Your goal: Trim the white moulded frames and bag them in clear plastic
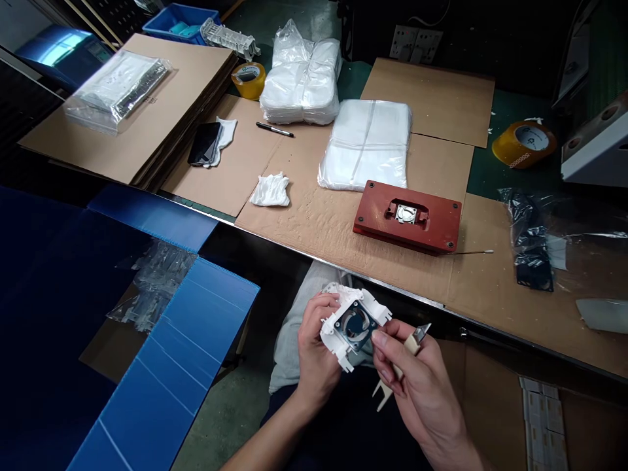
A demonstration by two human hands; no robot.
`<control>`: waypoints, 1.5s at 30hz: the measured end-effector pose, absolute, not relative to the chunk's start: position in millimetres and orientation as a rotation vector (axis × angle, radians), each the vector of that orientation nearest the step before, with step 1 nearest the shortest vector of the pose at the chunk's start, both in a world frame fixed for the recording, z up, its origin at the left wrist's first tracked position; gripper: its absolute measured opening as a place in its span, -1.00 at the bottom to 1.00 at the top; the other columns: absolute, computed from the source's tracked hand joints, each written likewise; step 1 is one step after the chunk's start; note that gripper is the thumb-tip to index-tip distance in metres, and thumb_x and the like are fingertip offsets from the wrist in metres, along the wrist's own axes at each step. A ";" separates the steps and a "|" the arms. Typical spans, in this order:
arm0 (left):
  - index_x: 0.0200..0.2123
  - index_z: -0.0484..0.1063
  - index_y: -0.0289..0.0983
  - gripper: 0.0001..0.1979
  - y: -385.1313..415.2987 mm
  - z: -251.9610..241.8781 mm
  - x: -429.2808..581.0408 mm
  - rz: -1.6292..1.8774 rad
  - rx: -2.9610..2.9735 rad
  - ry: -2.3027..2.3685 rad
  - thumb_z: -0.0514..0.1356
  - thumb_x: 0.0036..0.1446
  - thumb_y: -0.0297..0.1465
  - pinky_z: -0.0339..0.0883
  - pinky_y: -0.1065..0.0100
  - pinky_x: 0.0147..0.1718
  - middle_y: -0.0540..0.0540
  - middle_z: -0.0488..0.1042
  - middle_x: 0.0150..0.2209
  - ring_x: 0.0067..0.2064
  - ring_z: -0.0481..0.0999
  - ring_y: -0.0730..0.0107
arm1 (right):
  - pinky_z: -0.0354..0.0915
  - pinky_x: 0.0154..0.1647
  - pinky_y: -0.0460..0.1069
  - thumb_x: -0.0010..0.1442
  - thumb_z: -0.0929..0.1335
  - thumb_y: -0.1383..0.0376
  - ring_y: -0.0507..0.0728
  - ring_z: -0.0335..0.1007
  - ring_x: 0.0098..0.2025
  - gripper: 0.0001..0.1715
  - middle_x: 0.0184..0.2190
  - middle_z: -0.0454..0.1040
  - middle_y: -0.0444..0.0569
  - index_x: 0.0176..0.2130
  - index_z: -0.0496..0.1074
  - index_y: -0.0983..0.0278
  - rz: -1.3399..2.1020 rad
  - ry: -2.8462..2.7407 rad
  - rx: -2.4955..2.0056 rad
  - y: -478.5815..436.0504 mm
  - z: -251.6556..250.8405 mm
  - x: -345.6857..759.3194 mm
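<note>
Over my lap, my left hand [318, 347] is closed around a white plastic housing [334, 339]. A dark square plate with a round, fan-like pattern [354, 325] faces up at its middle. My right hand [417, 379] grips a cream-handled knife [398, 374], its metal blade pointing up and away and its forked end down. The thumb and forefinger of that hand touch the right edge of the dark plate. On the bench beyond lies a red block fixture [407, 217], with a small silver square piece [406, 214] in its recess.
A cotton swab [473, 252] sticks out beside the fixture. Wrapped white bundles [366, 144], a crumpled cloth [271, 190], a pen [275, 129], a phone [205, 144] and tape rolls [524, 144] lie on the bench. At left stands a blue box [181, 347] with bagged parts.
</note>
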State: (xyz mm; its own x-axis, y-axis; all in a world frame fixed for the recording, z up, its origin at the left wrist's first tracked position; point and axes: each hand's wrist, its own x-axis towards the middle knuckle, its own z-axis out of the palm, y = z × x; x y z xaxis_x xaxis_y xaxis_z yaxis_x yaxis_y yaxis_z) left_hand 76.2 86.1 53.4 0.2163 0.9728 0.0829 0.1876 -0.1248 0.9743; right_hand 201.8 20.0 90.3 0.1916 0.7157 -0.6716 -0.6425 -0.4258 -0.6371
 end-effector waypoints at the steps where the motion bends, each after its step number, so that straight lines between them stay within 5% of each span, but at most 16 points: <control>1: -0.25 0.46 -0.14 -0.83 85.9 53.7 76.0 1.017 1.526 1.147 0.30 0.09 -0.50 0.33 0.18 0.08 -0.03 0.46 -0.14 -0.04 0.49 0.25 | -0.10 -0.59 -0.11 0.19 0.50 0.15 -0.09 0.03 -0.56 -0.68 -0.58 0.23 -0.21 -0.39 0.39 0.28 1.513 -0.080 -1.325 20.1 90.6 202.2; 21: -0.22 0.47 -0.15 -0.85 84.7 54.9 77.0 1.018 1.543 1.152 0.31 0.11 -0.40 0.33 0.07 0.11 -0.07 0.47 -0.14 -0.06 0.50 0.18 | -0.09 -0.60 -0.11 0.18 0.50 0.12 -0.07 0.04 -0.58 -0.68 -0.62 0.24 -0.22 -0.37 0.42 0.28 1.498 -0.106 -1.350 19.1 86.6 202.1; 35: -0.28 0.47 -0.20 -0.87 84.7 59.2 79.1 0.985 1.516 1.158 0.33 0.08 -0.46 0.37 0.18 0.01 -0.09 0.46 -0.14 -0.05 0.50 0.20 | 0.00 -0.56 -0.10 0.22 0.46 0.08 -0.05 0.03 -0.56 -0.67 -0.62 0.20 -0.22 -0.39 0.45 0.27 1.410 -0.314 -1.483 15.4 87.1 206.8; 41: -0.36 0.44 -0.22 -0.91 87.6 53.8 77.2 0.840 1.643 1.229 0.30 0.12 -0.47 0.37 0.18 -0.08 -0.10 0.49 -0.18 -0.09 0.52 0.18 | 0.24 -0.45 -0.07 0.28 0.40 0.32 0.03 0.31 -0.44 -0.93 -0.39 0.45 -0.09 -0.25 0.55 0.20 0.916 -1.037 -1.690 17.1 97.5 221.8; 45: -0.33 0.43 -0.22 -0.91 88.0 50.9 74.4 0.729 1.755 1.237 0.24 0.13 -0.52 0.32 0.15 -0.07 -0.12 0.51 -0.17 -0.08 0.51 0.15 | 0.33 -0.34 -0.04 0.30 0.35 0.42 0.08 0.43 -0.35 -0.82 -0.33 0.51 -0.03 -0.15 0.54 0.22 0.835 -1.416 -1.590 22.9 98.9 232.1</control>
